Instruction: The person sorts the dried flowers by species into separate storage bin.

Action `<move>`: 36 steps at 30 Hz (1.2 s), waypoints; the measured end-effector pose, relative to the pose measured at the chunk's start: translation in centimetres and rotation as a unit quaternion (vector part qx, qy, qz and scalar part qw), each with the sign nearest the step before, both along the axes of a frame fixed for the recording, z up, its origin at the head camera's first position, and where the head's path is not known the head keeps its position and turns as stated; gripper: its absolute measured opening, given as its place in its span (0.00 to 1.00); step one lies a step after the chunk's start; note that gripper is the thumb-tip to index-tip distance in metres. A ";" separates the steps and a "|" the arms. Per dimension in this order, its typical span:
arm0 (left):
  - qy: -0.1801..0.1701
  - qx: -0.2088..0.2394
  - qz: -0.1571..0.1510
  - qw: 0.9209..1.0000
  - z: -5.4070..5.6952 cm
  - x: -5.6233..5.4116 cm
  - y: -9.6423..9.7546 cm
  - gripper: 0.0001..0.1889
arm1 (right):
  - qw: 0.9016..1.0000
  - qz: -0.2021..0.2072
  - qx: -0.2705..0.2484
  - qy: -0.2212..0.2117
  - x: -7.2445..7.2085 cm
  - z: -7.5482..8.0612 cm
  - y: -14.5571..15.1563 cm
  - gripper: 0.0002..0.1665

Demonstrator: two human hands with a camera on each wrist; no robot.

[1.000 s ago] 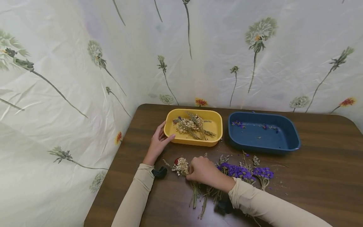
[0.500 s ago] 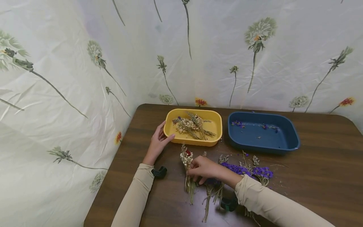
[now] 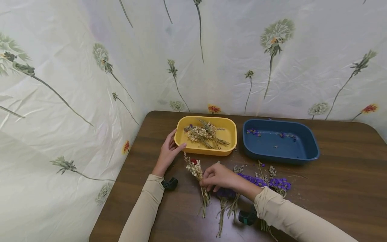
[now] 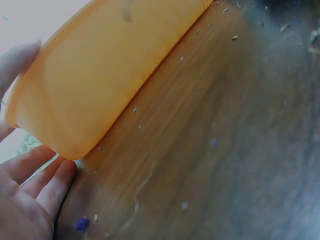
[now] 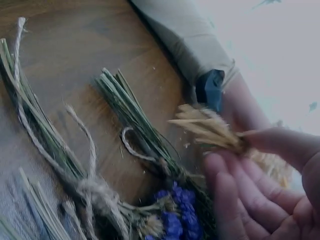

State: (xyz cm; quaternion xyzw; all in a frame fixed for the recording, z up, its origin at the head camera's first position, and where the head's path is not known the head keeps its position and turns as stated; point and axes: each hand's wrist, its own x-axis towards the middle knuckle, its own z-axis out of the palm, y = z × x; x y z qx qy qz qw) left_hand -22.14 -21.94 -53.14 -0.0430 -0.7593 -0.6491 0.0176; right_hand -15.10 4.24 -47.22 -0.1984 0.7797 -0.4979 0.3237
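Note:
My right hand (image 3: 216, 176) pinches a small dried flower bunch (image 3: 194, 168) by its stems, between thumb and fingertips. White blooms, one red flower and a grey-brown sprig make up its head, which points toward the yellow tray (image 3: 208, 152). In the right wrist view the cut stem ends (image 5: 202, 127) stick out past my fingers. My left hand (image 3: 169, 149) holds the tray's left end, thumb at the rim and fingers along the outer wall. Several dried bunches (image 3: 205, 132) lie inside the tray. Purple flower bunches (image 3: 279, 184) with twine-tied stems lie beside and under my right hand.
A blue tray (image 3: 281, 156) stands right of the yellow one, with a few purple bits inside. Stem and petal crumbs are scattered over the wooden table (image 3: 341, 174). A flower-printed sheet (image 3: 229, 67) hangs along the table's back and left edges.
My right hand has lifted the white-and-red bunch and turned it from lying sideways to head-up, then tilted it left. My left hand and both trays stay put.

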 end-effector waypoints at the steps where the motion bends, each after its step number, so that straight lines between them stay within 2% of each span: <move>1: -0.001 0.001 0.001 1.000 0.0 0.0 0.0 0.41 | 1.000 -0.001 -0.002 0.006 -0.1 0.0 0.1 0.11; 6: -0.004 0.007 -0.001 1.000 -0.2 0.0 -0.1 0.41 | 0.999 -0.002 -0.017 0.032 -0.5 0.3 0.5 0.12; 10: -0.016 0.017 -0.016 1.000 1.4 0.7 0.1 0.42 | 0.999 -0.003 -0.018 0.040 -1.1 0.9 1.0 0.13; 13: -0.027 0.024 -0.025 0.999 1.8 0.7 0.0 0.43 | 0.999 -0.008 -0.014 0.044 -1.8 1.3 1.4 0.13; 17: -0.020 0.019 -0.023 0.999 0.2 -0.1 -0.2 0.43 | 0.999 -0.021 -0.010 0.049 -2.9 1.9 2.1 0.14; 19: -0.014 0.015 -0.020 1.000 -0.1 -0.2 -0.3 0.43 | 0.998 -0.028 -0.006 0.051 -3.5 2.2 2.6 0.15; 30: 0.003 0.007 -0.003 1.000 -0.2 0.0 -0.2 0.41 | 0.995 -0.062 0.012 0.074 -6.7 3.9 4.5 0.17; 36: 0.003 0.006 -0.004 1.000 -0.2 -0.1 -0.2 0.40 | 0.993 -0.058 0.041 0.093 -9.0 4.4 5.0 0.17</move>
